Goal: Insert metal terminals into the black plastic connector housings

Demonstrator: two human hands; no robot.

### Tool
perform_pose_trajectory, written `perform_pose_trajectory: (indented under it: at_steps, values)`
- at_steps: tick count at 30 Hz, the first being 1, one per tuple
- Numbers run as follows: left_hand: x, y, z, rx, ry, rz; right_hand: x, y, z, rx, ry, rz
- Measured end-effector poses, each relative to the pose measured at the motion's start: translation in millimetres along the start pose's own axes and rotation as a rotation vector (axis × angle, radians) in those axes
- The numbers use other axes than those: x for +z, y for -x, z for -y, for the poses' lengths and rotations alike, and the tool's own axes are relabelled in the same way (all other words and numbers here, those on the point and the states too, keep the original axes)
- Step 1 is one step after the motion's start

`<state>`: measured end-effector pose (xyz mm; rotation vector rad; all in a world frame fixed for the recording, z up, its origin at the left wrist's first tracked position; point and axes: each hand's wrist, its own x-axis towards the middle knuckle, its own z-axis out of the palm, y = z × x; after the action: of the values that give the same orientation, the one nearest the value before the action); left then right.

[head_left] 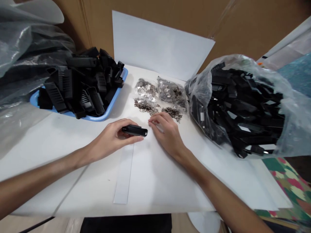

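My left hand [113, 136] is closed round a black plastic casing [136, 130], thumb below and fingers above, with its narrow end pointing right. Just to the right of that end is my right hand [167, 132], fingers curled and tips drawn together; whatever they may pinch is too small to make out. Beyond my right fingers lie loose small metal clips in two piles, a left pile [144, 105] and a right pile [173, 113]. Behind them sit two clear bags of similar small metal pieces, a left bag [145, 88] and a right bag [168, 90].
A blue tray [109, 113] heaped with black casings stands at the left, beside a large plastic bag [14, 64]. To the right, an open clear bag [201, 110] holds many black parts. A white board [160, 45] leans at the back. A clear strip [123, 178] lies on the white table [92, 191].
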<state>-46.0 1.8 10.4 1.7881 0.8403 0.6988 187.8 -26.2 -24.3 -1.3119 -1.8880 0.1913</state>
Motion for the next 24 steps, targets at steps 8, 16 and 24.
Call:
perform_pose_trajectory:
  at_steps: [8, 16, 24]
  values:
    - [-0.8, 5.0, 6.0, 0.071, -0.147, -0.119, -24.3, 0.2, 28.2, 0.192, -0.397, 0.112]
    - [6.7, 9.7, 13.0, 0.245, -0.292, -0.15, -26.3, -0.3, 38.6, 0.518, -0.612, 0.115]
    - [10.9, 14.9, 10.3, 0.419, -0.507, -0.155, -23.1, 2.7, 50.9, 0.471, -0.435, 0.053]
